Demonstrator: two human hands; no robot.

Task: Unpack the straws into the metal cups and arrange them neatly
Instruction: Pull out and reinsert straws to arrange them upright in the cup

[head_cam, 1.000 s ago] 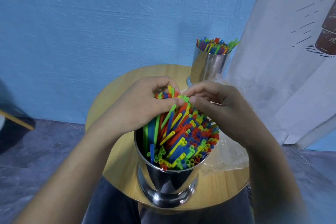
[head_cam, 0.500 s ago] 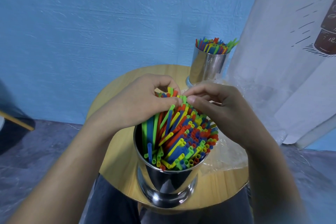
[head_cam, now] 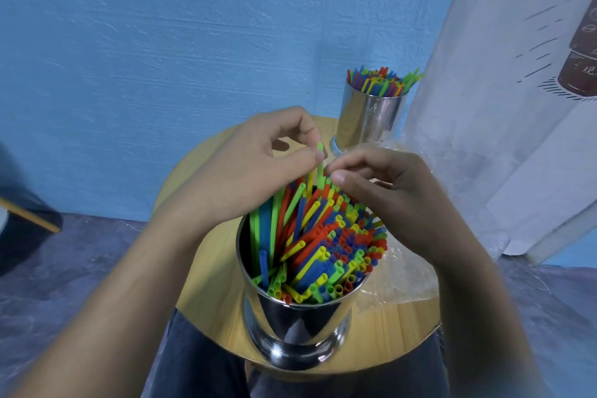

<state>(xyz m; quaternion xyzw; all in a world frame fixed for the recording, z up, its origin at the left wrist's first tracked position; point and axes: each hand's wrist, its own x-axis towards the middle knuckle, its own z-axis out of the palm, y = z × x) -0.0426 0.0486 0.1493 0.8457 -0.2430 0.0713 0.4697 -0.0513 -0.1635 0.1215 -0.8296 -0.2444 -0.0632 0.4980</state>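
Straws [head_cam: 323, 242] in mixed green, yellow, red and blue fill the near metal cup [head_cam: 297, 326], which stands upright at the 6 o'clock edge of the round wooden counter [head_cam: 394, 333]. The bundle leans toward 12 o'clock inside the cup, with a gap at the 9 o'clock side of the rim where a few straws lie loose and crossed. Left hand [head_cam: 255, 168] is over the cup's 11 o'clock side; its grip is a pinch of thumb and forefinger on the upper end of one green straw [head_cam: 320, 149], raised above its neighbours. Right hand [head_cam: 400, 200] is at the cup's 1 o'clock side, fingers curled and thumb tip against the straw tops; whether this grip holds any straw cannot be told. A far metal cup [head_cam: 368, 119], upright and full of straws fanned at the top, stands at the counter's 1 o'clock edge, well apart from the near cup. Clear plastic wrapping [head_cam: 403, 278] lies crumpled on the counter at 3 o'clock from the near cup, just beside it. A white printed curtain [head_cam: 484, 107] hangs at 2 o'clock, against a blue wall [head_cam: 161, 42].
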